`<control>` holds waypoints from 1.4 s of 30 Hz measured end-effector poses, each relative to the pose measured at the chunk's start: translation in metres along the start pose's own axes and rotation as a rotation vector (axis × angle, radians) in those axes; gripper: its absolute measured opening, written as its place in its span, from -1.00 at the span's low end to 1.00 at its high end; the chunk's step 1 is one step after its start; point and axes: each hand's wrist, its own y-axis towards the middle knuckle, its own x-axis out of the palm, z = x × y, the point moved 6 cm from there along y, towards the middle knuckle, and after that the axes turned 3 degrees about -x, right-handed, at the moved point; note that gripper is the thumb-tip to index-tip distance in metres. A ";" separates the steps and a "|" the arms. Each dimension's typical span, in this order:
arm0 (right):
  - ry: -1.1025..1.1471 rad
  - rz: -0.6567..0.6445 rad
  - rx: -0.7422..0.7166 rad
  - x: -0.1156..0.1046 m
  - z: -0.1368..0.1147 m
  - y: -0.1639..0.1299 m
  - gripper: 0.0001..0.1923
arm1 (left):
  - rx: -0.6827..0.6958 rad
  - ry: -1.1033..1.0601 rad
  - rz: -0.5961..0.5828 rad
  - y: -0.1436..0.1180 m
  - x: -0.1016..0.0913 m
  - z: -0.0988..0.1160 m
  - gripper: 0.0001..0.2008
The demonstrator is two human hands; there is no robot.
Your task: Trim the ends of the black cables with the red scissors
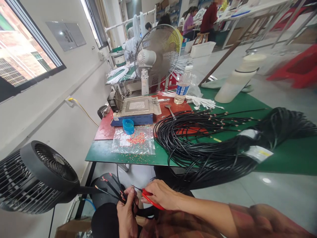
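Observation:
Low in the head view, my left hand (pixel 128 209) is closed around several black cables (pixel 112 189). Their stripped ends fan out up and to the left, with reddish inner wires showing. To its right, my right hand (pixel 162 195) grips red-handled scissors (pixel 151 200). The dark blades point left, at a wire end between my left thumb and finger; whether they touch the wire I cannot tell. Beyond my hands, a large bundle of black cables (pixel 210 157) lies across the green table (pixel 292 162) and hangs over its front edge.
A clear plastic bag (pixel 146 150) holds small red scraps beside a blue cup (pixel 128 126). Behind them stands a blue-sided heating box (pixel 133 119). A water bottle (pixel 182 86), a white canister (pixel 239 79) and a grey fan (pixel 158 54) stand farther back. A black fan (pixel 49 165) is at left.

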 end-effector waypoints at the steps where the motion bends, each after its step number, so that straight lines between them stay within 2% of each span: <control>1: 0.023 0.008 0.012 -0.001 0.000 0.001 -0.40 | -0.005 -0.003 0.004 0.000 0.000 0.000 -0.72; 5: 0.192 0.025 0.085 -0.004 0.002 0.004 -0.43 | -0.005 -0.011 -0.044 -0.002 0.003 0.002 -0.75; 11: 0.761 0.008 0.213 0.004 0.003 0.016 -0.54 | -0.014 -0.012 -0.117 -0.005 0.004 0.003 -0.71; 14: 0.907 -0.003 0.254 0.008 -0.001 0.023 -0.56 | -0.008 -0.002 -0.145 -0.005 0.005 0.002 -0.72; 18: 0.939 -0.007 0.279 0.007 -0.003 0.026 -0.57 | -0.017 -0.005 -0.137 -0.006 0.005 0.001 -0.77; 24: 0.837 0.019 0.140 0.007 -0.003 0.021 -0.61 | -0.025 -0.024 -0.138 -0.011 0.011 0.002 -0.83; 27: 0.891 0.005 0.120 0.010 -0.004 0.017 -0.62 | -0.021 -0.038 -0.148 -0.012 0.013 0.002 -0.85; 33: 1.075 -0.169 0.324 0.017 -0.006 0.015 -0.64 | -0.012 -0.073 -0.208 -0.010 0.009 -0.004 -0.90; 39: 1.114 -0.132 0.411 0.014 -0.010 0.012 -0.70 | -0.013 -0.079 -0.223 -0.008 0.008 -0.007 -0.91; 42: 1.123 -0.105 0.373 0.014 -0.011 0.013 -0.66 | -0.021 -0.050 -0.206 -0.011 0.012 -0.004 -0.88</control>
